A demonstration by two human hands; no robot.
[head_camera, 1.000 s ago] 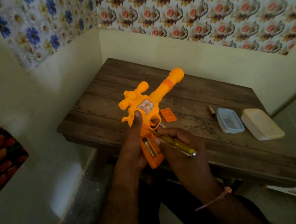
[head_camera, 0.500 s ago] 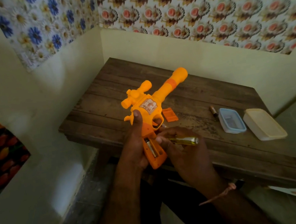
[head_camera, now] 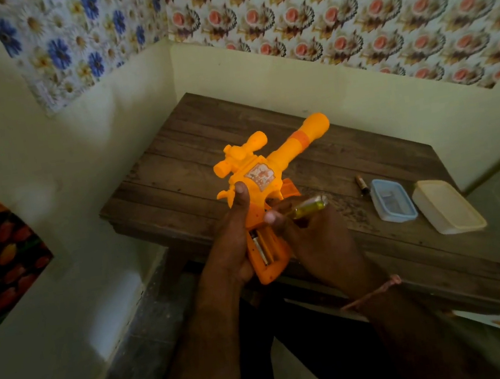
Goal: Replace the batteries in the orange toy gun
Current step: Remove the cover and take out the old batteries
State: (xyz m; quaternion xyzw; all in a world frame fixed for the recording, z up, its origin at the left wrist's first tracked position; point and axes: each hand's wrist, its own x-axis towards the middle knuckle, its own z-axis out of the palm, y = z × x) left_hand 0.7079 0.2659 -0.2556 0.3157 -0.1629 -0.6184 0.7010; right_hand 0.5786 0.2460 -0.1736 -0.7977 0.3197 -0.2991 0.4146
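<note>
toy gun (head_camera: 268,180): smooth orange plastic | table (head_camera: 174,154): rough plank wood | screwdriver handle (head_camera: 310,207): glossy clear-yellow plastic

Single head-worn wide-angle view, close above both hands, facing down toward the corner table (head_camera: 174,154).

Wooden table (head_camera: 176,167); clear blue-rimmed box (head_camera: 393,203) beside cream tub (head_camera: 448,209), right side; floral wallpaper (head_camera: 346,11) behind.

Wooden plank table (head_camera: 174,154), dark and worn, set into a wall corner. On its right part: a loose battery (head_camera: 361,184), just left of a clear lidded container (head_camera: 393,203), with a cream container (head_camera: 448,209) just beside that on the right. An orange cover piece (head_camera: 290,188) lies near the centre, partly hidden.
</note>
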